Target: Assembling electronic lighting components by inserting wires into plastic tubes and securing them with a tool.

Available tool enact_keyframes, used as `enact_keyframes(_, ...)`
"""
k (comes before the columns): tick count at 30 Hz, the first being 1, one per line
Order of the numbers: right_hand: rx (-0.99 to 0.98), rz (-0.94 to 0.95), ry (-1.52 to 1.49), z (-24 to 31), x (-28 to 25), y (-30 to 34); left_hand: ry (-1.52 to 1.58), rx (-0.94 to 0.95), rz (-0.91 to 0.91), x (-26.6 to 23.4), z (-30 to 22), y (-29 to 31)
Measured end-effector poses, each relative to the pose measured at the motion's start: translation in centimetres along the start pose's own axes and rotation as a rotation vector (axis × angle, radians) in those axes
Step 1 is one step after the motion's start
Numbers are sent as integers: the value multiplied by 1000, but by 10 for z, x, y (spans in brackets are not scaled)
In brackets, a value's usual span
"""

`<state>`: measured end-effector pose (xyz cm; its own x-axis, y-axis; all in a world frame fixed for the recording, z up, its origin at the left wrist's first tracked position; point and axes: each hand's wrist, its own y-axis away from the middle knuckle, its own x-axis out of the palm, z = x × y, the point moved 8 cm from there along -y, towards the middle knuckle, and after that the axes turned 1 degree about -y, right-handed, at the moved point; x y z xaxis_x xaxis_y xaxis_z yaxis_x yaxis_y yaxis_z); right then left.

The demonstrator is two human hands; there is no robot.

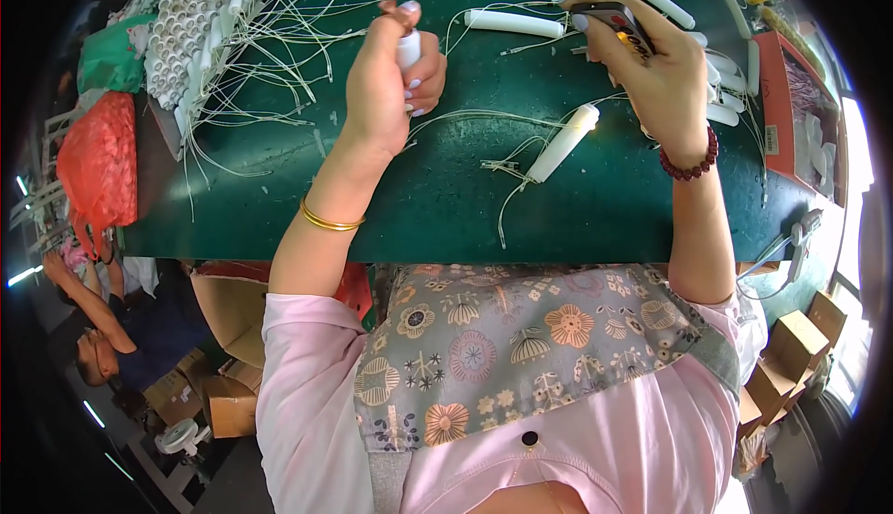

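My left hand (377, 86) is closed around a short white tube (409, 51), its thumb up at the tube's far end. In my right hand (672, 86) is a small dark handheld device (621, 23) with red and yellow marks, gripped between thumb and fingers. What the fingertips under the device touch is hidden. Between my hands, a white tube with thin wires (565, 145) lies slanted on the green table (391, 207), a warm glow at its far end. Farther back lies another white tube (513, 23), with pale wires running beside it toward both hands.
At the left stand many white tubes packed together (195, 30), their wires (288, 58) fanning over the table. Green (113, 56) and red plastic bags (100, 165) sit beyond them. More tubes (726, 81) and a red box (800, 114) are at the right. A person (121, 328) works at far left.
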<state>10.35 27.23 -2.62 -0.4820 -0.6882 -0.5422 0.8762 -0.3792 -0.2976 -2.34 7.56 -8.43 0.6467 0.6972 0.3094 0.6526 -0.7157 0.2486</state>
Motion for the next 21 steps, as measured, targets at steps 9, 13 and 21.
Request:
enact_keyframes(9, 9, 415, -466, 1, 29, -3, -1421, 216, 527, 100, -42, 77)
enact_keyframes(13, -97, 546, -371, 10, 44, 3, -1717, 404, 359, 96, -67, 65)
enact_keyframes(21, -187, 468, -197, 21, 49, 12, -1525, 325, 319, 81, -61, 55)
